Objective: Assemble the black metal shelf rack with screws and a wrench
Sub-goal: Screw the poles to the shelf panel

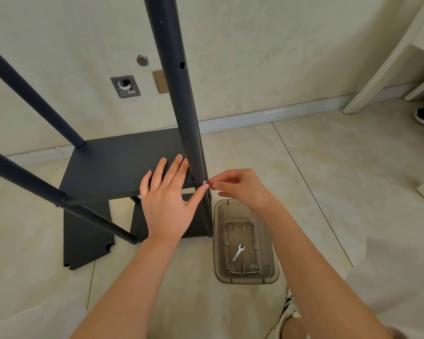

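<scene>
The black metal rack stands on the floor with its shelf panel (123, 165) mounted between dark posts. The nearest post (179, 94) rises through the middle of the view. My left hand (168, 194) lies flat with straight fingers on the shelf's front right corner, its thumb touching the post. My right hand (240, 185) pinches a small silver screw head (204, 182) at the post, level with the shelf. A silver wrench (238, 252) lies in the clear plastic tray (271, 272) on the floor, with several screws and nuts around it.
Another black shelf panel (86, 236) lies on the tiled floor under the rack. Two more posts (30, 94) slant up at the left. The wall with an open socket box (125, 86) is just behind. A white furniture leg (377, 77) stands at the right.
</scene>
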A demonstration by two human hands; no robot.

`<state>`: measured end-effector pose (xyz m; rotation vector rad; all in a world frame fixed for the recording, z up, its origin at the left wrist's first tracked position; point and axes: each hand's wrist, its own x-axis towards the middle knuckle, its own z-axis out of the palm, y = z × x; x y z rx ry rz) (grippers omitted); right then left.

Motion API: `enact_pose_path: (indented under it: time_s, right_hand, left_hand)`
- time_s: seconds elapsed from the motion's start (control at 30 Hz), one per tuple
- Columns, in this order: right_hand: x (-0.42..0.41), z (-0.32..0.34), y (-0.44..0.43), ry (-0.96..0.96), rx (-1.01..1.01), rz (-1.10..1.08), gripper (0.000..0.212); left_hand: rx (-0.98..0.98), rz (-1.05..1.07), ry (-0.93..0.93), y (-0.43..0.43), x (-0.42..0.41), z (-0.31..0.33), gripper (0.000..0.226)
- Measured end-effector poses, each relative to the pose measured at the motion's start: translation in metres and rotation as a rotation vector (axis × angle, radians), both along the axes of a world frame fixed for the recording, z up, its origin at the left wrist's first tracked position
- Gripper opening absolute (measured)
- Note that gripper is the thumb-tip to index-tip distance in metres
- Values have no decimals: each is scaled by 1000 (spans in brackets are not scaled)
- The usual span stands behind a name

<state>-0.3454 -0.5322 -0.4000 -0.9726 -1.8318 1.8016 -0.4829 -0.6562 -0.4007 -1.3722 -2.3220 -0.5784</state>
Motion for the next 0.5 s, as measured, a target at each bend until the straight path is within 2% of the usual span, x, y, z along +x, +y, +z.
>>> enact_pose_path:
  time_s: [0.07, 0.17, 0.23, 0.37, 0.5]
  right_hand:
    - [5, -34, 2, -209, -6, -17, 13]
    - [11, -92, -3, -455, -96, 14, 28]
    - [14, -124, -8, -533, -95, 67, 30]
    - [17, -170, -17, -708, -41, 87, 21]
    - [17, -198, -26, -791, 39, 137, 22]
  left_hand:
    - [10, -3, 3, -1, 0, -1, 63]
    - [38, -10, 26, -1, 0, -3, 60]
    - [61, -13, 33, 0, 0, -5, 60]
    - [95, -14, 31, 0, 1, -8, 58]
    - [141, -20, 41, 2, 2, -9, 55]
